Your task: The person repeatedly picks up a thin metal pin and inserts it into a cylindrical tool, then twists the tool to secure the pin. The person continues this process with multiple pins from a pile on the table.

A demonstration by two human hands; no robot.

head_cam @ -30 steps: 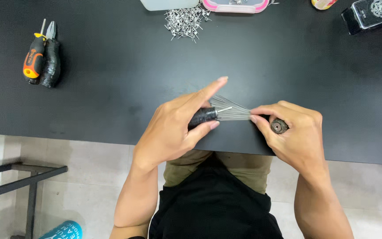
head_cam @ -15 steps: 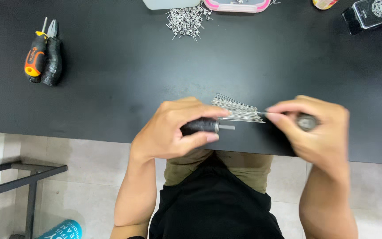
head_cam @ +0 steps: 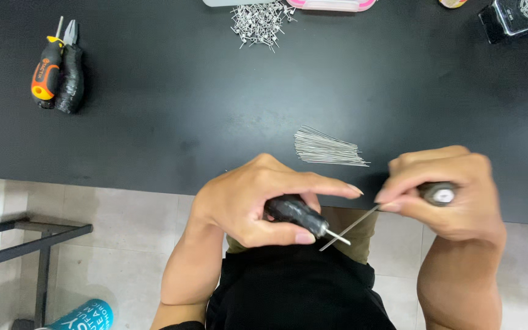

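The black table (head_cam: 154,110) ended at its near edge just above both hands, and a wide bare stretch of it lay open behind the fan of thin steel wires (head_cam: 328,150); those wires rested just inside that edge, between the hands and behind them; far behind the wires sat a heap of small wire coils (head_cam: 261,24), and well to their left an orange-handled screwdriver (head_cam: 47,73) beside black pliers (head_cam: 70,76); the left hand (head_cam: 258,198), off the table's edge, was clenched round a black-handled tool (head_cam: 294,212), its metal tip pointing right; the right hand (head_cam: 447,192) pinched a single wire (head_cam: 349,227) between thumb and forefinger, a dark knob (head_cam: 440,194) held in its curled fingers.
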